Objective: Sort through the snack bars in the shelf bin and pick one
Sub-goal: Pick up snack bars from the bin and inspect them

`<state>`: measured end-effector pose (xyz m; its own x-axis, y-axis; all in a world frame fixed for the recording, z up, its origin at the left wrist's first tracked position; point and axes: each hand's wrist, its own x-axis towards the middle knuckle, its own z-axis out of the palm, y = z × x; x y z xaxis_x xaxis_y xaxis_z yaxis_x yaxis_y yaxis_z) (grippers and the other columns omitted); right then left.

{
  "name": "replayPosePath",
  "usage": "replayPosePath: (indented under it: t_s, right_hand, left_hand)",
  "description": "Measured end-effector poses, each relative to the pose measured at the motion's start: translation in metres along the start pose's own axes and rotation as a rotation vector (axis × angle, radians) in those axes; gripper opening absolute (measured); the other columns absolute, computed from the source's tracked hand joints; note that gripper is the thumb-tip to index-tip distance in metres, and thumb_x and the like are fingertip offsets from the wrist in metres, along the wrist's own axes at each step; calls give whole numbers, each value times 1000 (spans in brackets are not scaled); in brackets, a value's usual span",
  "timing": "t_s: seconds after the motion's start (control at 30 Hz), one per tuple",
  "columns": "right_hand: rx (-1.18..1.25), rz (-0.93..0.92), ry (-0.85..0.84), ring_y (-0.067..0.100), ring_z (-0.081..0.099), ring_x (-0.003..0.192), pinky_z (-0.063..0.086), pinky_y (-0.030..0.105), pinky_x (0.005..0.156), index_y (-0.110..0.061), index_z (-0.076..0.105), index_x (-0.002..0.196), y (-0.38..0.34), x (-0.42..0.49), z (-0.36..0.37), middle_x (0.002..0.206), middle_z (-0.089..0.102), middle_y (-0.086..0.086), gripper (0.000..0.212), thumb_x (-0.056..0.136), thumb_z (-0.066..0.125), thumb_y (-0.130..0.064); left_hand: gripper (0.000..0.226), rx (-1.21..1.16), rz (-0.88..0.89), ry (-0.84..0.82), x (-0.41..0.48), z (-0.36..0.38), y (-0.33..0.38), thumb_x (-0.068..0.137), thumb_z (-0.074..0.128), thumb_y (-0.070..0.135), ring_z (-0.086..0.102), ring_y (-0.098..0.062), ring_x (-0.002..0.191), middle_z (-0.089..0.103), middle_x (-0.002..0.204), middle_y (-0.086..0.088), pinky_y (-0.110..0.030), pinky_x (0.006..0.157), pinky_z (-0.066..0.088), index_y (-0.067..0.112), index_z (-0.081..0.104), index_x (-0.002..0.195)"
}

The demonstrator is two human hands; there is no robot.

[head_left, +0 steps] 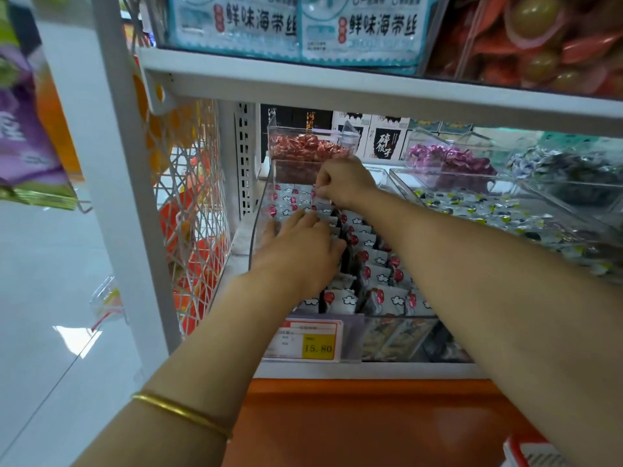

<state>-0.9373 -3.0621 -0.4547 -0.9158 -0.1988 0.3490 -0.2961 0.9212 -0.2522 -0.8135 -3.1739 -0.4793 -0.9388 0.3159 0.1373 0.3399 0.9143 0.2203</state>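
Snack bars (372, 261) upright in rows inside clear shelf bin (261, 227), easy to leaf through. Left hand (300, 254) flat, fingers spread, holding rows back. Right hand (344, 183) pinched closed on one wrapper edge at rear. Fingertips hidden; wrapper print illegible; bin front masked by price tag (305, 338).

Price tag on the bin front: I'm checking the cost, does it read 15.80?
Yes, the yellow patch of the price tag on the front of the snack bar bin shows 15.80.
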Motion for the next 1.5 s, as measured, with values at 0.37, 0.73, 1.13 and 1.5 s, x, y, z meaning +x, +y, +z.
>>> replayPosePath:
  t_s: [0.37, 0.73, 1.13, 1.5]
  right_hand:
    - [772, 284, 572, 23, 60, 75, 55, 41, 70, -11, 41, 84, -6, -104, -45, 85, 48, 3, 15, 97, 44, -4]
    - [1382, 368, 445, 8, 62, 53, 54, 24, 53, -7, 49, 87, -6, -197, -67, 87, 56, 7, 10, 97, 46, -5]
    - [1616, 311, 271, 18, 70, 65, 55, 21, 55, -3, 62, 85, 8, -204, -68, 72, 72, 5, 13, 92, 52, -8]
    - [1546, 306, 350, 14, 68, 58, 54, 20, 51, -3, 55, 88, 10, -206, -66, 67, 68, 4, 12, 95, 47, -7]
  left_hand:
    - [32, -338, -2, 361, -31, -11, 15, 97, 40, 15, 48, -26, 115, 52, 129, -13, -31, 90, 40, 6, 51, 126]
    - [23, -1146, -153, 291, -55, -19, 25, 96, 49, 19, 65, -14, 87, 64, 96, -5, -20, 66, 57, 4, 61, 108]
    - [16, -1745, -242, 135, -48, -20, 24, 91, 55, 25, 64, -10, 61, 65, 64, 2, -20, 55, 54, 14, 61, 80]
    - [24, -1925, -326, 152, -47, -19, 27, 89, 57, 14, 56, -5, 46, 58, 52, 1, -14, 45, 48, 13, 61, 65]
